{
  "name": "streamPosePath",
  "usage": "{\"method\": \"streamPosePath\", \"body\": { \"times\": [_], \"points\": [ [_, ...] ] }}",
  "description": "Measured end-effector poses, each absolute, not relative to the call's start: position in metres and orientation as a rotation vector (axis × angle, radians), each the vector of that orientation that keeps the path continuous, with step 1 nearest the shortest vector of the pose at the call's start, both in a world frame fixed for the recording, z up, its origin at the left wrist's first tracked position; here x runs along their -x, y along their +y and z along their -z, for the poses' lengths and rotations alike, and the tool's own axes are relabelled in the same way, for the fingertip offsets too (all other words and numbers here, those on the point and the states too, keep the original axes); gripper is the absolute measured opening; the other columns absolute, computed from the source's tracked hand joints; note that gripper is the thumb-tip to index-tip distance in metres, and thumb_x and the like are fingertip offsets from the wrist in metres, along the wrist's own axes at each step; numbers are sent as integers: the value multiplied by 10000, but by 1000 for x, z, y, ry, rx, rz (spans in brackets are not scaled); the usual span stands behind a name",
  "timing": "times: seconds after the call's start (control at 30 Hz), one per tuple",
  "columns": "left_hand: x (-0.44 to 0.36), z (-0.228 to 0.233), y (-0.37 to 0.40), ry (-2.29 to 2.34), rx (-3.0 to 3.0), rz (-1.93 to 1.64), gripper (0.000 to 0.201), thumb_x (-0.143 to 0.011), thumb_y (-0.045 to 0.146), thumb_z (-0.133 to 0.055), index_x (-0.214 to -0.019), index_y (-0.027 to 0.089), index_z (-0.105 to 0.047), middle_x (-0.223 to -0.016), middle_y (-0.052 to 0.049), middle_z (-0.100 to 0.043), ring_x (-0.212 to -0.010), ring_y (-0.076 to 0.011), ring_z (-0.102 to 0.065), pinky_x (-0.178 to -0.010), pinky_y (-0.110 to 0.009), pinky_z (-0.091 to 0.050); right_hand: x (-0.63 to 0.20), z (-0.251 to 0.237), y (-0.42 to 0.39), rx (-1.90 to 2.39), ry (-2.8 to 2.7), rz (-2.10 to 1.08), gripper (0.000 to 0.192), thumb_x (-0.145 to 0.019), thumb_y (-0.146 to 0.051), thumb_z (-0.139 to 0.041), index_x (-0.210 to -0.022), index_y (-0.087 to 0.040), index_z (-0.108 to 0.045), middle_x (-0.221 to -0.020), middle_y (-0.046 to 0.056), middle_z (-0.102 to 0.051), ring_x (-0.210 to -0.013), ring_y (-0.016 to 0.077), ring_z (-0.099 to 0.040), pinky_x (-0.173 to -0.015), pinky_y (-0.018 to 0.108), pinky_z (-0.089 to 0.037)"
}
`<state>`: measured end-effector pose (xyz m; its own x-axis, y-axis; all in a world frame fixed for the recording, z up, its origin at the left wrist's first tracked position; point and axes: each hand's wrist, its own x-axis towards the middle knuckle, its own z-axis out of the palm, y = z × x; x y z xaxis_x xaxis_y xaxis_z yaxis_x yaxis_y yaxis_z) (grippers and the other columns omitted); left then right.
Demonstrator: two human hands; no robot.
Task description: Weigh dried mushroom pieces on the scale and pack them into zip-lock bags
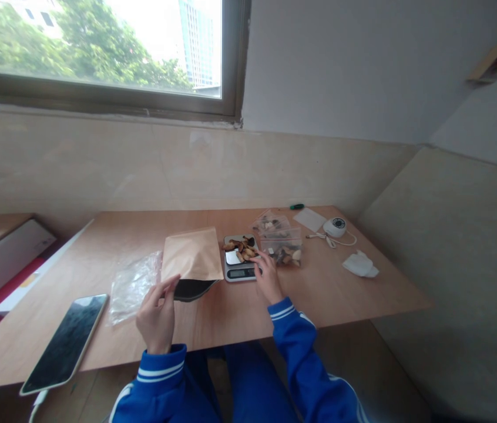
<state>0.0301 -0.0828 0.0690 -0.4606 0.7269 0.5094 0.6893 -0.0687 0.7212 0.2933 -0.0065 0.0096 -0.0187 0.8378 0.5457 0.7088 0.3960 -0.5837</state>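
Note:
My left hand (158, 314) pinches the near edge of a brown kraft paper bag (193, 252), whose dark opening shows toward me. Right of the bag stands a small digital kitchen scale (233, 273) with a pile of dried brown slices (245, 249), perhaps mushroom, on its plate. My right hand (268, 279) reaches over the scale's right side, its fingers apart and the tips at the edge of the pile. No slice is visible between those fingers. Beside the scale lies a clear zip bag (286, 249) holding similar dark and pale pieces.
A crumpled clear plastic bag (134, 288) and a charging phone (67, 343) lie on the left of the table (226, 317). Behind the right hand are more zip bags (270, 223). A white camera-like device (335, 227) with a cable and a crumpled tissue (360, 264) lie at right.

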Motion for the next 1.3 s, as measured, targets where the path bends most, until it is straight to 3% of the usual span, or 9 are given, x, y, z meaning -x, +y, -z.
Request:
{"method": "streamPosePath", "body": {
  "times": [0.33,0.53,0.73,1.07,1.3],
  "points": [
    [-18,-36,-73,2172,-1607,-1242,205,-833,367,-521,-919,301,-695,-983,13,-698,-824,-168,-628,-679,-255,-444,-315,24,-44,1381,-1670,-167,345,-758,-40,-399,-864,-211,-680,-987,79,-600,-952,223,-544,-849,394,-463],
    [-3,-21,-67,1988,-1747,-1247,261,-827,373,-470,-934,229,-659,-1007,-44,-652,-970,-215,-597,-856,-321,-452,-315,25,-48,1396,-1657,-169,337,-769,-32,-394,-855,-206,-670,-958,80,-598,-931,221,-536,-843,382,-460],
    [29,-8,-65,2341,-1644,-1385,344,-824,262,-385,-1084,161,-586,-1090,-114,-581,-1093,-263,-521,-979,-418,-389,-316,28,-47,1408,-1658,-137,343,-791,-36,-382,-909,-197,-660,-961,81,-591,-933,215,-531,-840,374,-458],
    [43,11,-63,2618,-1648,-851,414,-849,440,-441,-1108,148,-578,-1096,-146,-585,-974,-287,-521,-848,-415,-397,-293,-7,-11,1490,-1677,-44,286,-883,-217,-426,-1098,-180,-611,-1049,110,-558,-1006,228,-498,-898,393,-414],
    [47,17,-64,2688,-1679,-807,374,-869,442,-417,-1041,179,-619,-986,-107,-606,-865,-248,-519,-765,-354,-387,-275,-14,27,1803,-1693,104,206,-822,-308,-574,-961,-183,-659,-1001,103,-561,-949,252,-471,-804,361,-370]
  ]
}}
